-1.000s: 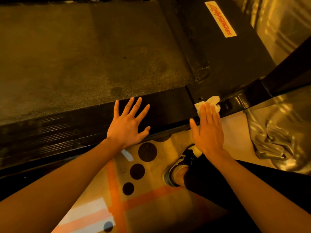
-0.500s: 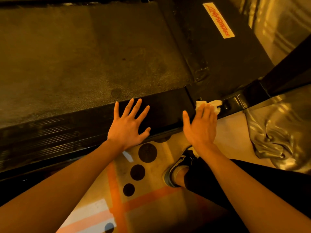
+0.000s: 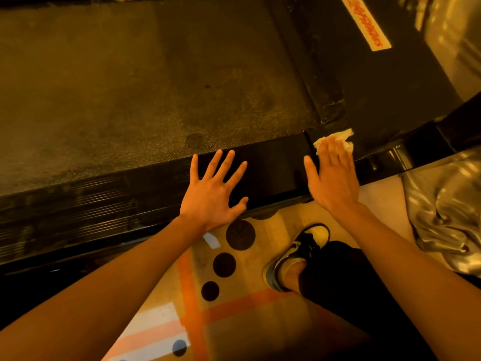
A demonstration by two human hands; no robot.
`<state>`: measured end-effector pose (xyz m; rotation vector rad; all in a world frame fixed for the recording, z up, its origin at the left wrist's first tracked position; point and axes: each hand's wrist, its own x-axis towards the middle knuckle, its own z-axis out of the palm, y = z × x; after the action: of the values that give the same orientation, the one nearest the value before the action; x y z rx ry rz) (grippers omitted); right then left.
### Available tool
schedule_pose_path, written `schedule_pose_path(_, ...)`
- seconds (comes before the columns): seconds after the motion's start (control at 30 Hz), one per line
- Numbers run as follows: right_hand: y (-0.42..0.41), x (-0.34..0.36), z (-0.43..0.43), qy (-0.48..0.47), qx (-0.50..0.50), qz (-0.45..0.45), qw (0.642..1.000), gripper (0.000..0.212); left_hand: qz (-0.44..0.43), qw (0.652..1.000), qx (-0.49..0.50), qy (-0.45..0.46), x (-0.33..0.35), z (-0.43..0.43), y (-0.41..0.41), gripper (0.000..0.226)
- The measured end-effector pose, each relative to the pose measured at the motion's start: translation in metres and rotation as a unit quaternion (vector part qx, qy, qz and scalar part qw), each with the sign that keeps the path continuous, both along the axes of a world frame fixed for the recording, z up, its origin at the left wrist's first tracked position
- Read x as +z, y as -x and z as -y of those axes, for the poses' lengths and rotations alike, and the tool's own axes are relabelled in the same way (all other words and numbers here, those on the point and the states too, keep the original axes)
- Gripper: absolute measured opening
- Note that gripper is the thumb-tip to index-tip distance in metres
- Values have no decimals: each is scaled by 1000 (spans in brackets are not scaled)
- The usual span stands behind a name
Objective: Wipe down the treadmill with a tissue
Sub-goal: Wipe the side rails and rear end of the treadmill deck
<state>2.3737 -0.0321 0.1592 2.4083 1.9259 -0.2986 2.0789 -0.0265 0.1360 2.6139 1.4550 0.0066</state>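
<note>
The treadmill fills the upper view: a dusty grey belt [image 3: 130,87] and a glossy black side rail [image 3: 273,162] along its near edge. My left hand [image 3: 213,194] rests flat on that rail with fingers spread and holds nothing. My right hand [image 3: 330,178] lies flat further right on the rail, its straight fingers pressing a crumpled white tissue [image 3: 335,139] onto the black surface near a seam. Part of the tissue sticks out past the fingertips.
A black cover with a pale red-lettered sticker [image 3: 367,24] runs along the belt's right side. A dark upright strut [image 3: 458,121] crosses at the right. Silver foil sheeting [image 3: 447,204] lies on the floor. My shoe [image 3: 294,256] stands on the patterned floor below.
My right hand slid the tissue a little to the left along the rail and slightly away from me. My left hand stayed in place.
</note>
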Motion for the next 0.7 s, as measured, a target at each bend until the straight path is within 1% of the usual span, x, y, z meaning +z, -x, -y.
schedule_pose_path(0.1, 6, 3, 6, 4, 18, -11, 1000, 91, -2, 1000, -1, 5, 2, 1, 0, 81)
schedule_pose_path(0.2, 6, 3, 25, 6, 77, 12, 997, 88, -4, 1000, -1, 8, 2, 0, -1, 82)
schedule_pose_path(0.23, 2, 3, 20, 8, 81, 13, 997, 89, -6, 1000, -1, 10, 2, 0, -1, 82)
schedule_pose_path(0.3, -7, 3, -9, 12, 50, 6, 999, 91, -13, 1000, 0, 13, 2, 1, -1, 82)
schedule_pose_path(0.4, -7, 5, -56, 26, -21, -9, 999, 86, -15, 1000, 0, 15, 2, 1, -1, 82)
schedule_pose_path(0.47, 8, 5, -56, 28, -29, -27, 999, 86, -13, 1000, 2, 12, 2, 1, -1, 81)
schedule_pose_path(0.5, 16, 5, -44, 32, -2, -26, 999, 88, -11, 1000, 1, 12, 1, 2, -1, 81)
schedule_pose_path(0.57, 22, 2, -14, 22, 78, 4, 997, 93, -9, 1000, 1, 11, 1, 1, 0, 81)
schedule_pose_path(0.6, 15, 3, -7, 21, 104, 17, 994, 93, -10, 1000, 0, 10, 0, 0, 0, 81)
schedule_pose_path(0.63, 4, 5, -9, 16, 108, 24, 994, 93, -12, 1000, -1, 10, 0, 1, -1, 81)
schedule_pose_path(0.67, -10, 6, -20, 7, 88, 27, 996, 94, -11, 1000, -1, 10, 0, 1, -1, 81)
schedule_pose_path(0.7, -23, 9, -34, 7, 46, 23, 999, 96, -10, 1000, -1, 11, 0, 1, -1, 81)
